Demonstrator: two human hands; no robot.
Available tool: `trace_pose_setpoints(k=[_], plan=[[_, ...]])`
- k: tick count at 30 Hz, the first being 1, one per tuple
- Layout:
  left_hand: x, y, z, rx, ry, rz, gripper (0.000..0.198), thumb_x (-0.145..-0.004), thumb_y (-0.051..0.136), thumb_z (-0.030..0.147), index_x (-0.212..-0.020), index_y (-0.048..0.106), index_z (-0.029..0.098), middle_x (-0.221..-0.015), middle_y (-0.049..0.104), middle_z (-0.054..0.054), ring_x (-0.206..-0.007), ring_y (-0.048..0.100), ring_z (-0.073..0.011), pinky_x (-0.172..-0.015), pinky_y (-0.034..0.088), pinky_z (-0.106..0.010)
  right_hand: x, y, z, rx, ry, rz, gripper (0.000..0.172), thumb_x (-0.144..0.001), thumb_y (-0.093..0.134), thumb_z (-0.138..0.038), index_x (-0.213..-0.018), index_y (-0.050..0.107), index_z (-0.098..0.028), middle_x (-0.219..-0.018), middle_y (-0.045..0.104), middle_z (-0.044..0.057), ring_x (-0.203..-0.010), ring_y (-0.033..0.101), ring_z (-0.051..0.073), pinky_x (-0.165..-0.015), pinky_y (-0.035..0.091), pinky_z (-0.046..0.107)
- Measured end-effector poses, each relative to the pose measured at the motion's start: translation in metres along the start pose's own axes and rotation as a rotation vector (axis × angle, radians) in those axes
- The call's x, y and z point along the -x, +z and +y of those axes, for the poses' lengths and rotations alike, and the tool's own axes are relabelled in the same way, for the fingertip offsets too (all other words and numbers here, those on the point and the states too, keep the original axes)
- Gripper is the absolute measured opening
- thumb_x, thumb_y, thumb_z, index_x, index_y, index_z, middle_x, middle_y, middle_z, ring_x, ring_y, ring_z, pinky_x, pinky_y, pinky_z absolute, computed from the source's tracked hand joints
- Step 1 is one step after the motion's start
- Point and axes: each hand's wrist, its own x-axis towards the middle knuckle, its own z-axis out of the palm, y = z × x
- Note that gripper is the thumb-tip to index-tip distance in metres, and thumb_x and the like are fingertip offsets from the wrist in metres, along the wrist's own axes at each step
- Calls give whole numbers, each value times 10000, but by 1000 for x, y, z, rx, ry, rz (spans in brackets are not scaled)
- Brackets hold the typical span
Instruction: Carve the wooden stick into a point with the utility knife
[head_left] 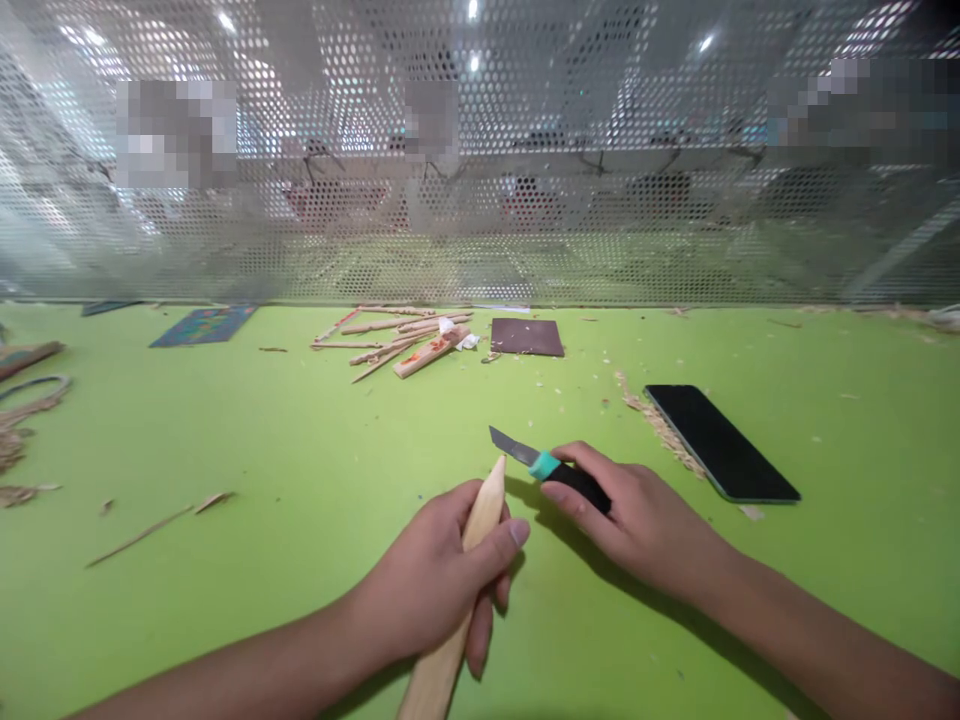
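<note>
My left hand [450, 570] is wrapped round a pale wooden stick [488, 500], whose carved, pointed tip faces away from me. The stick's near end runs out of the bottom of the view. In my right hand [637, 520] is a carving knife [574, 484] with a black handle and a teal collar. Its angled blade points left and away, just above and right of the stick's tip; whether the two touch I cannot tell. My thumb and fingers close round the knife handle.
A dark phone [720, 440] lies on the green table [315, 450] at the right, with wood shavings [664, 425] along its left edge. Several thin sticks [397, 335] and a brown sandpaper-like sheet [527, 337] lie farther back. A perforated panel [480, 230] rises behind the table.
</note>
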Motion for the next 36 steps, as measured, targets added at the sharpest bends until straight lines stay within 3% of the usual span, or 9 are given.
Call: trace_pose_setpoints(k=[4,9,17,22,27,32,36], plan=[[-1,0,1,-17,32,27,415,-989,680,581,-945,520,200,-593,561,94,-366,550,-71,-354,472,-147,-2,8,1,6,-91,29,415,-1133,393,-555,-1078,631,-220,-791,739,25,-637,686,216,-584,419,293],[-1,0,0,-57,60,59,426,-1010,624,618,-1021,517,206,-531,499,121,-343,515,-84,-338,448,-152,-3,12,2,42,-194,41,439,-1139,369,-539,-1134,651,-202,-834,753,48,-650,678,215,-597,417,305],[-1,0,0,-59,28,60,390,-1014,646,574,-1047,558,195,-526,512,120,-352,520,-88,-351,457,-157,-9,-2,0,-11,-229,-150,508,-1130,384,-594,-1058,697,-200,-827,746,39,-690,683,189,-628,449,286],[0,0,-1,-107,15,63,382,-1038,602,576,-1083,561,199,-489,521,119,-356,527,-99,-365,444,-154,-8,-5,-2,2,-283,-193,560,-1136,344,-611,-1042,697,-188,-845,740,46,-707,688,191,-654,471,294],[-1,2,-2,-66,11,88,410,-1016,607,624,-1000,540,219,-497,483,131,-340,507,-105,-334,423,-174,-6,-2,-3,54,-301,-151,611,-1134,322,-634,-1159,720,-170,-953,805,91,-813,774,249,-696,531,330],[1,6,3,-111,-6,130,509,-1028,523,693,-839,484,222,-464,475,114,-333,487,-87,-354,394,-174,-9,-2,4,187,-176,56,578,-1142,337,-593,-1228,733,-181,-1031,841,130,-769,800,275,-631,562,348],[1,7,2,-136,-14,143,523,-1035,477,723,-885,489,222,-448,473,119,-327,478,-84,-363,376,-172,-12,-11,9,215,-163,124,555,-1131,389,-579,-1275,744,-178,-1107,845,146,-850,821,313,-662,594,373]])
